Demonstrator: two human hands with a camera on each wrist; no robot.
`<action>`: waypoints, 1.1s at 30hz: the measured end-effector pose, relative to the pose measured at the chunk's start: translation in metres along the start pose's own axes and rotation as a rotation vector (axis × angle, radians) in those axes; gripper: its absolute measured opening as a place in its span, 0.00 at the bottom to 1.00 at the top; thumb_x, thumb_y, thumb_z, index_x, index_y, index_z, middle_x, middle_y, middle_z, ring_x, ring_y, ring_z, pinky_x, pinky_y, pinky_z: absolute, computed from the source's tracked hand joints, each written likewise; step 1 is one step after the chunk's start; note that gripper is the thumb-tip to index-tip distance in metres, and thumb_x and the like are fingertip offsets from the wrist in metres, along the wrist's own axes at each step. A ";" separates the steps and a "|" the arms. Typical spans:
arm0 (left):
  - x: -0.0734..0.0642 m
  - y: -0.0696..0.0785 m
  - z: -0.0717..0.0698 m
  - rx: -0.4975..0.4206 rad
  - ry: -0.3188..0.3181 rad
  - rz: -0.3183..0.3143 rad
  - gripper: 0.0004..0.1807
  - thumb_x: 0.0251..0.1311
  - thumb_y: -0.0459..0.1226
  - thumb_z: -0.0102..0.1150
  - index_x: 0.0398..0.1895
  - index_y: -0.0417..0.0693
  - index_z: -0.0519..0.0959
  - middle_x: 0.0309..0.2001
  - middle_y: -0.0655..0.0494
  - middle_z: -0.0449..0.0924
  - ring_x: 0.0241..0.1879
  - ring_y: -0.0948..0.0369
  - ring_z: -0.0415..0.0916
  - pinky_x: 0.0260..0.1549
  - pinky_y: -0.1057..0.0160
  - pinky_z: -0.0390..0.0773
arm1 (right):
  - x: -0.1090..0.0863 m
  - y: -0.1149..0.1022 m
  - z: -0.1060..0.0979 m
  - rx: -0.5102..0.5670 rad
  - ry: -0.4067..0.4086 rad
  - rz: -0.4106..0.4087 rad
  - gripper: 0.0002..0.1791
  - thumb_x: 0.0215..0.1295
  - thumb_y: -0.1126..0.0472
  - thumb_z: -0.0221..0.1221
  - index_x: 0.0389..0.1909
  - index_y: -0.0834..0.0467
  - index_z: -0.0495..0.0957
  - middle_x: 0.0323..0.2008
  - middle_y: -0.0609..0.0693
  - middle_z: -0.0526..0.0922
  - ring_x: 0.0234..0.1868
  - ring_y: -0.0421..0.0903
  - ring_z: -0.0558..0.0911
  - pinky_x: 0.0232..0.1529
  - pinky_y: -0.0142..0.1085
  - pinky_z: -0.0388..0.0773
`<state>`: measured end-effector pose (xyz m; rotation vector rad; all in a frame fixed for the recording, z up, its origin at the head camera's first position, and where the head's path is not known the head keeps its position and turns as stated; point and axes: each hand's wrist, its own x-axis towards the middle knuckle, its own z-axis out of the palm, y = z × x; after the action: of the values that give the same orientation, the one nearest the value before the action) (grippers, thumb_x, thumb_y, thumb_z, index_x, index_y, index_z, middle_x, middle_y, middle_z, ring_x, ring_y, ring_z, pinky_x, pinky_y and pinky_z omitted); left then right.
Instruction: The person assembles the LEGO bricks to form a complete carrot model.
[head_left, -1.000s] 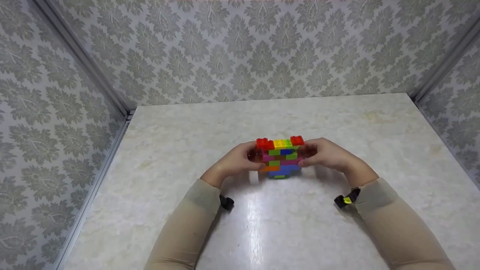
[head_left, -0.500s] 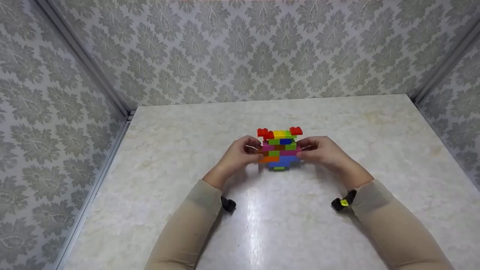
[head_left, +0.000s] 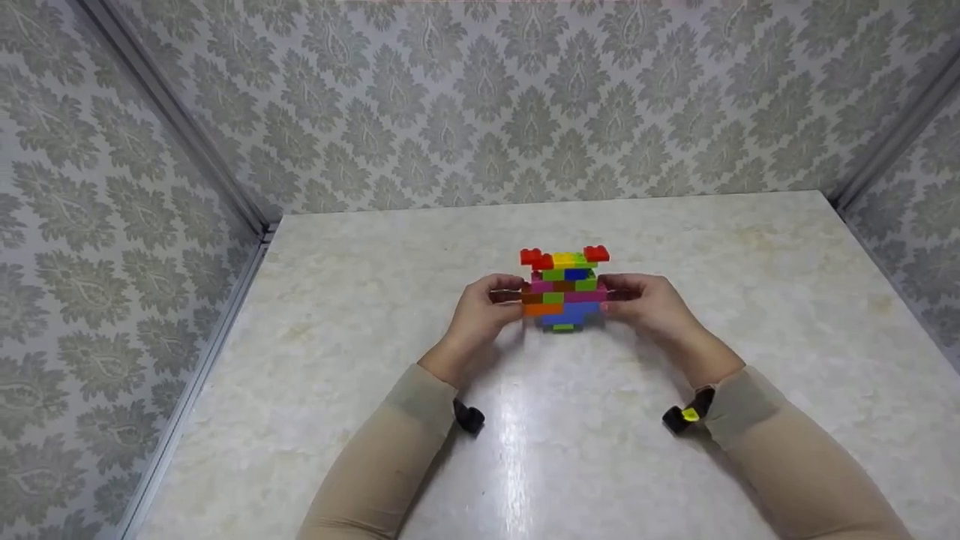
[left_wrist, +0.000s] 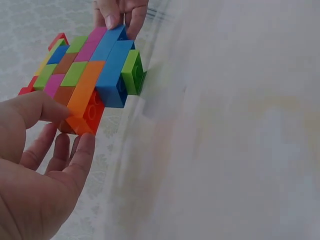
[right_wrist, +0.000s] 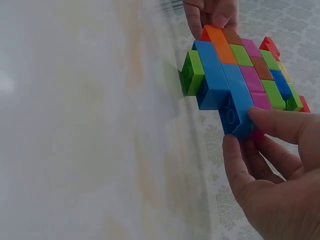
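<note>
A figure built of toy building bricks stands upright on its narrow green bottom brick, at or just above the tabletop. Red bricks jut from its top corners; rows of yellow, green, blue, brown, pink and orange lie below. My left hand holds its left side; in the left wrist view the thumb lies on the front of the orange brick, with fingers behind and under it. On the opposite side my right hand pinches the end of a blue brick, thumb in front and fingers behind and below.
A pale marbled table lies under the figure, with glare near its front. Patterned wall panels enclose its back and sides. A black strap device is on the left wrist, and a similar one on the right.
Both hands have moved the brick figure away from me, towards the back wall. Its studded top was more visible earlier, and its front faces me more now. Both hands keep their hold.
</note>
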<state>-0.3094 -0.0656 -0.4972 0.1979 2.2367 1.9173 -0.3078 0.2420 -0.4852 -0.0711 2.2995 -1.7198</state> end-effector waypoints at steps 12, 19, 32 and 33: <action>0.000 -0.003 0.009 -0.066 0.085 -0.039 0.21 0.71 0.28 0.70 0.66 0.42 0.88 0.63 0.46 0.89 0.62 0.52 0.86 0.58 0.63 0.89 | -0.004 0.007 0.006 0.076 0.107 0.014 0.33 0.75 0.63 0.73 0.79 0.60 0.78 0.76 0.63 0.82 0.68 0.47 0.84 0.57 0.25 0.87; 0.001 -0.006 0.012 -0.085 0.112 -0.054 0.20 0.72 0.29 0.71 0.66 0.41 0.89 0.64 0.45 0.89 0.61 0.52 0.87 0.60 0.62 0.89 | -0.004 0.010 0.008 0.060 0.164 -0.011 0.29 0.75 0.59 0.74 0.74 0.61 0.82 0.73 0.63 0.85 0.67 0.48 0.85 0.57 0.24 0.86; 0.004 -0.010 0.010 -0.085 0.140 -0.082 0.21 0.72 0.32 0.74 0.66 0.41 0.89 0.65 0.44 0.90 0.62 0.51 0.86 0.63 0.61 0.88 | 0.003 0.014 0.008 0.009 0.168 0.013 0.28 0.79 0.57 0.70 0.75 0.59 0.82 0.78 0.58 0.81 0.84 0.54 0.74 0.78 0.41 0.79; 0.004 -0.011 0.010 -0.087 0.138 -0.082 0.21 0.72 0.31 0.74 0.67 0.41 0.89 0.65 0.44 0.89 0.62 0.51 0.86 0.63 0.60 0.88 | 0.003 0.014 0.008 0.009 0.164 0.017 0.28 0.79 0.57 0.70 0.75 0.59 0.82 0.79 0.59 0.81 0.84 0.55 0.73 0.80 0.44 0.77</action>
<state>-0.3111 -0.0563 -0.5098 -0.0393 2.2006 2.0363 -0.3068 0.2376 -0.5012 0.0944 2.3994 -1.7885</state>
